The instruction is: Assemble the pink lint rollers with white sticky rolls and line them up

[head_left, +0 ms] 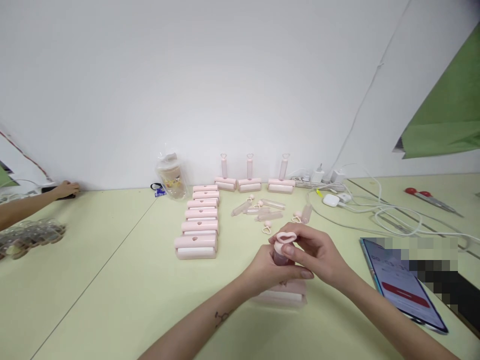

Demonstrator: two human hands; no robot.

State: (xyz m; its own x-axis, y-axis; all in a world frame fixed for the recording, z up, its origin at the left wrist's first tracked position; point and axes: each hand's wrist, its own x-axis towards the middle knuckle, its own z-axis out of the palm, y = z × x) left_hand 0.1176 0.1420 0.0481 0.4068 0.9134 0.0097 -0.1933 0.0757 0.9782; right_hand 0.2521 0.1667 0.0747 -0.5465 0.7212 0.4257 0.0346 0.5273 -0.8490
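Observation:
Near the table's front, my left hand (264,270) is wrapped round a clear pink tube (280,256). My right hand (313,250) grips the pink heart-shaped cap (287,237) at the tube's top. Beneath both hands lies a pink roller with a white sleeve (281,297), partly covered by them. Several similar rollers (196,246) form a column to the left. Against the wall, three rollers (280,186) each have an upright tube with a heart-shaped end (284,167). Loose tubes (269,216) and heart-shaped caps (266,228) lie in the middle.
A phone (405,285) lies at the right, near white cables (399,215) and chargers (318,174). Red-handled scissors (431,199) are farther back. A wrapped cup (171,177) stands by the wall. At far left, another person's hand (67,189) touches a dark object beside clear items (32,237).

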